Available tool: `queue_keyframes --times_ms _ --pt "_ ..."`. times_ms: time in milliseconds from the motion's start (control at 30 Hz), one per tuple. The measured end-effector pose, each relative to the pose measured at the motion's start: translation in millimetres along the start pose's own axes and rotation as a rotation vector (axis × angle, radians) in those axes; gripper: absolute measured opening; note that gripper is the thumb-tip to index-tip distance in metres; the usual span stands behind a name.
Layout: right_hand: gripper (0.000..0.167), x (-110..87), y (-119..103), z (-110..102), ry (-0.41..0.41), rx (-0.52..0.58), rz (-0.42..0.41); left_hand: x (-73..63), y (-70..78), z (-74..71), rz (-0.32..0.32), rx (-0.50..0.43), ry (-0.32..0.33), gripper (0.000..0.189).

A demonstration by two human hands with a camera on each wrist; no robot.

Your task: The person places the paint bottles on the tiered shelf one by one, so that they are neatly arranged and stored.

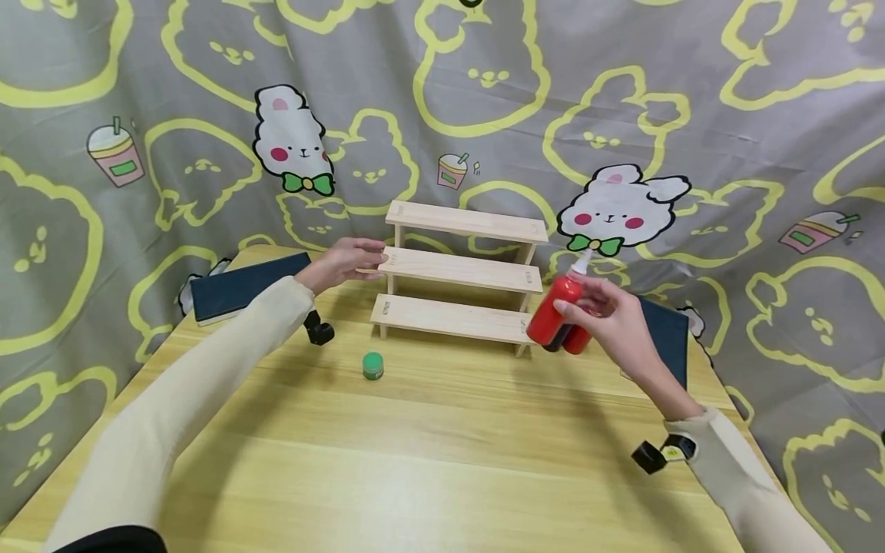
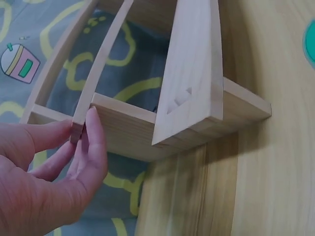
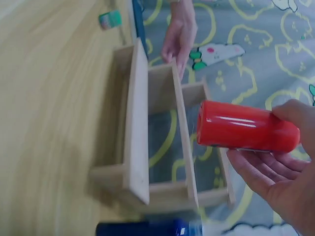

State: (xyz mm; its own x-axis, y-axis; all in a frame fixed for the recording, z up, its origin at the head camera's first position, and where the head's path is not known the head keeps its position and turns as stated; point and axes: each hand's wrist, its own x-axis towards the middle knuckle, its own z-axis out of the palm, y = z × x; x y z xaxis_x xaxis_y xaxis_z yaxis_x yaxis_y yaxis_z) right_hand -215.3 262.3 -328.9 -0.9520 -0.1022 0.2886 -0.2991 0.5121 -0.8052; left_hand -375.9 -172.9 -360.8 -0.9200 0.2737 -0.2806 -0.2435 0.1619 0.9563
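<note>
A three-step wooden shelf (image 1: 456, 269) stands at the back of the table. My left hand (image 1: 346, 263) is at its left side; in the left wrist view, thumb and fingers (image 2: 96, 142) pinch the end of the middle board (image 2: 101, 73). My right hand (image 1: 615, 319) grips a red squeeze bottle (image 1: 555, 311) with a white nozzle, tilted in the air by the shelf's right end. Behind that bottle, a second red shape (image 1: 577, 340) and a dark one are partly hidden. The right wrist view has a dark blue bottle (image 3: 140, 229) at the bottom edge.
A small green-lidded jar (image 1: 373, 366) stands on the wooden table (image 1: 415, 461), left of centre. Dark flat panels lie at the left (image 1: 242, 288) and right (image 1: 667, 338) table edges. A patterned grey curtain (image 1: 387, 69) hangs close behind the shelf.
</note>
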Motion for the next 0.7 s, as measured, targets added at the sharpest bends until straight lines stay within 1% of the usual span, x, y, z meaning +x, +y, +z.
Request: queue_keyframes --times_ms 100,233,300,500,700 --pt "0.052 17.6 -9.4 10.8 0.006 0.074 -0.027 -0.2 0.2 -0.3 0.008 -0.017 -0.013 0.06" --pt "0.049 42.9 -16.6 26.5 -0.009 0.109 -0.083 0.8 0.4 0.4 0.013 -0.037 -0.023 0.06" --pt "0.051 55.5 -19.1 33.7 -0.019 0.098 -0.106 1.2 0.3 1.6 0.007 -0.047 -0.008 0.059" --pt "0.052 92.1 -25.3 55.5 -0.015 0.171 -0.128 -1.0 0.4 4.9 0.004 -0.061 0.012 0.059" --pt "0.051 120.9 -31.2 78.3 -0.014 0.205 -0.148 -4.7 -0.5 4.8 0.003 -0.053 0.034 0.057"
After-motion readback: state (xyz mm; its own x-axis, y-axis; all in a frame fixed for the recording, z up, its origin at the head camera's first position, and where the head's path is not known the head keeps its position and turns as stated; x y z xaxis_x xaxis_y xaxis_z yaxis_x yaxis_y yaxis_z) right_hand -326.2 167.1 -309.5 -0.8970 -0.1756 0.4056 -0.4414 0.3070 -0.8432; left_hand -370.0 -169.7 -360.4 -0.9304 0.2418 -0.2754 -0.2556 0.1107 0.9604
